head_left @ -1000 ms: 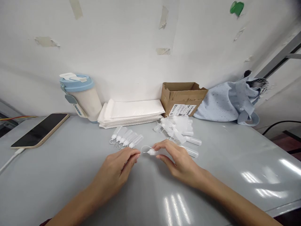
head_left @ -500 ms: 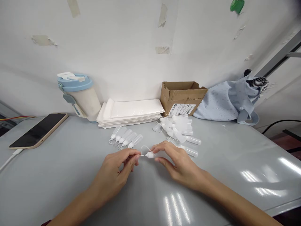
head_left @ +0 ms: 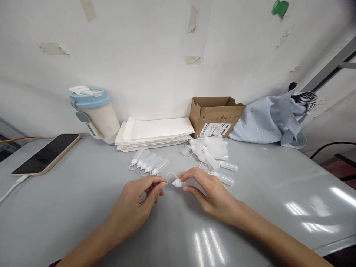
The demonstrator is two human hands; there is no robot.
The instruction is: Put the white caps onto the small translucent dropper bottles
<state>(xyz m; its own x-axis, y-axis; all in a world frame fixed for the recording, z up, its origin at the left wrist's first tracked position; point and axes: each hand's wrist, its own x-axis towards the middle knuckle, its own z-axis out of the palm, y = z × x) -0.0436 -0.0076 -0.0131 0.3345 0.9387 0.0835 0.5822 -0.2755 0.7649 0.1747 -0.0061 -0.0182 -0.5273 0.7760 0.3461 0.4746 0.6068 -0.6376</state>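
My right hand (head_left: 207, 189) is closed around a small needle-tip squeeze bottle (head_left: 177, 183), held level above the table, its white nozzle and thin metal needle pointing left. The bottle's body is mostly hidden by my fingers. From its neck a thin white cap strap (head_left: 171, 173) arches over to the needle end. There my left hand (head_left: 144, 196) pinches the strap's end between thumb and forefinger; the tip itself is hidden. Beyond my left hand several similar bottles (head_left: 150, 163) lie in a slanted row. A looser pile of bottles (head_left: 213, 154) lies behind my right hand.
White padded envelopes (head_left: 155, 129) are stacked against the wall, beside an open cardboard box (head_left: 217, 115). At the left stand a blue-lidded tumbler (head_left: 97, 115) and a phone (head_left: 47, 154) on a charging cable. A pale blue cloth bag (head_left: 261, 118) slumps at the right on the grey table (head_left: 250, 237).
Both hands and the bottle stay practically where they were. The view has shifted very slightly.
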